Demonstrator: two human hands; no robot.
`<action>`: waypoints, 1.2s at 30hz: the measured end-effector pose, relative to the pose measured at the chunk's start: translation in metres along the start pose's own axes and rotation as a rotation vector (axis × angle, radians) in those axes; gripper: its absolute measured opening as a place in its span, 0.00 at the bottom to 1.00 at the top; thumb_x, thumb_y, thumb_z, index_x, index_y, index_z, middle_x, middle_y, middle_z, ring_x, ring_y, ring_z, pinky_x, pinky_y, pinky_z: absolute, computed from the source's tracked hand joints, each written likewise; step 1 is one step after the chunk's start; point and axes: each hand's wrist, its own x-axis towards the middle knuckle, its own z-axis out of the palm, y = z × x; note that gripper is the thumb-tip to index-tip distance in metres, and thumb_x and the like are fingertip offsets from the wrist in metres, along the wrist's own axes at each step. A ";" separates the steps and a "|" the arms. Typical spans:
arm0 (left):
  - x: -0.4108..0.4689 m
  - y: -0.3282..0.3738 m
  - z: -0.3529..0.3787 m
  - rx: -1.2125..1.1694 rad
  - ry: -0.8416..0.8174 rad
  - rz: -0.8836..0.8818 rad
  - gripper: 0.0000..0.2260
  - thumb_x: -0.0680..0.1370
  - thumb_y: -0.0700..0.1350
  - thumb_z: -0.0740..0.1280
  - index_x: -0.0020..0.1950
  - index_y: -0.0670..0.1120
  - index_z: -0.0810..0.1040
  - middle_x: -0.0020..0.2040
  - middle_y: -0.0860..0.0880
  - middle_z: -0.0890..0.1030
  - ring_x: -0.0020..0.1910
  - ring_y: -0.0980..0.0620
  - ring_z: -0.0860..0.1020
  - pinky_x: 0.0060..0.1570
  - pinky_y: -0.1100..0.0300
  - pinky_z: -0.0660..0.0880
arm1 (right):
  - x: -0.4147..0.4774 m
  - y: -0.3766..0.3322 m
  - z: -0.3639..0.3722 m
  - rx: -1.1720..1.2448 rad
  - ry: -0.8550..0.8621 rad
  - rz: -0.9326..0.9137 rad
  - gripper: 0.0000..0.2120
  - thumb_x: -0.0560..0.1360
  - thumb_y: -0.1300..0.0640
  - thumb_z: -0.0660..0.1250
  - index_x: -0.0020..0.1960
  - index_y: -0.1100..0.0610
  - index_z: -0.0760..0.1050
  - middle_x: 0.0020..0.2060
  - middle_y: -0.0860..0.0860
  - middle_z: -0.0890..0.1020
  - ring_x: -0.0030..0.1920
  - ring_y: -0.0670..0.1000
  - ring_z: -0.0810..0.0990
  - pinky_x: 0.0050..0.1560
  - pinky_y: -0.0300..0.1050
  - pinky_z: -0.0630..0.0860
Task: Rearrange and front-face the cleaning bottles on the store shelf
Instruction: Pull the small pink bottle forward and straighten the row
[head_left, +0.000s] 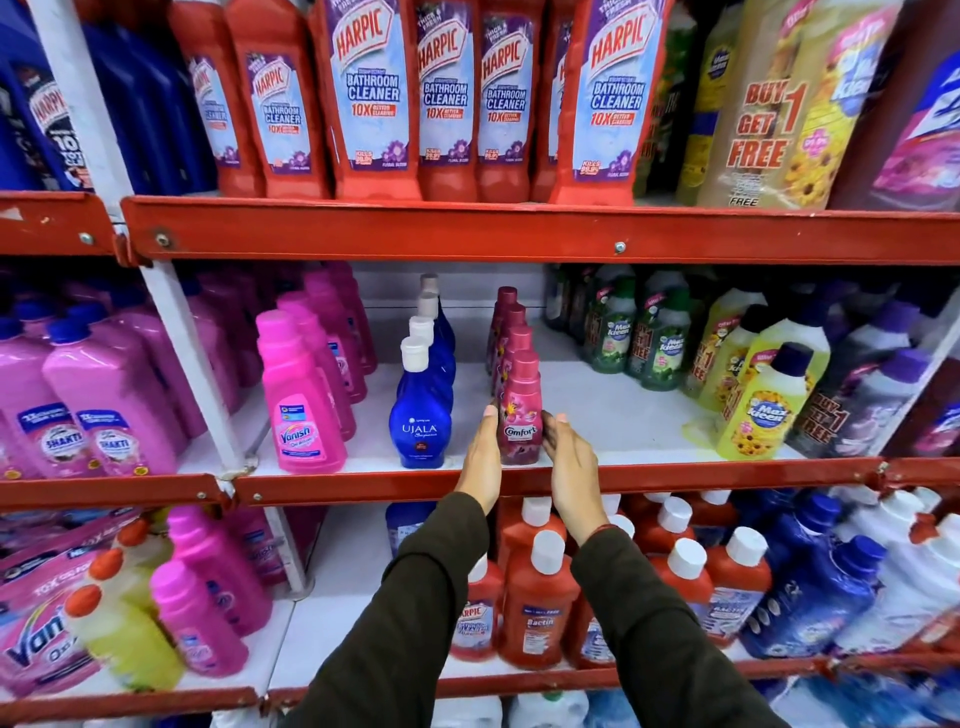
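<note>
Partly hidden: Comfort bottle (520, 415) base between left hand (482, 457), right hand (570, 460).

Bare shelf (597, 410) right of Comfort row (511, 358)

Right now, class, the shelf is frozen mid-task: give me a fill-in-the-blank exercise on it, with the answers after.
1. Both hands flank the front bottle labelled ____.
2. The left hand and right hand reach to the ____ shelf.
3. Left of that pink bottle stands a blue bottle labelled ____.
4. The Ujala caps are ____.

Answers: Comfort; middle; Ujala; white
</note>
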 end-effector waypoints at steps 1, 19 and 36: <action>0.001 -0.001 0.000 0.009 -0.002 0.007 0.19 0.88 0.59 0.46 0.71 0.55 0.69 0.68 0.49 0.76 0.69 0.52 0.74 0.77 0.51 0.65 | 0.000 0.000 0.000 -0.002 -0.002 -0.001 0.14 0.85 0.48 0.50 0.52 0.41 0.75 0.48 0.40 0.80 0.50 0.38 0.78 0.58 0.37 0.71; 0.006 -0.009 0.006 0.092 0.006 0.033 0.29 0.84 0.63 0.51 0.83 0.52 0.60 0.78 0.46 0.70 0.76 0.48 0.70 0.79 0.43 0.65 | -0.011 -0.011 -0.001 -0.036 -0.024 -0.027 0.16 0.85 0.49 0.53 0.59 0.53 0.77 0.49 0.49 0.82 0.49 0.39 0.80 0.41 0.21 0.73; -0.046 0.020 -0.065 -0.071 0.624 0.362 0.22 0.89 0.45 0.52 0.84 0.46 0.59 0.83 0.48 0.59 0.80 0.54 0.60 0.76 0.60 0.57 | -0.058 -0.043 0.089 0.200 -0.143 -0.019 0.16 0.85 0.50 0.50 0.69 0.48 0.69 0.65 0.42 0.76 0.65 0.42 0.76 0.62 0.29 0.70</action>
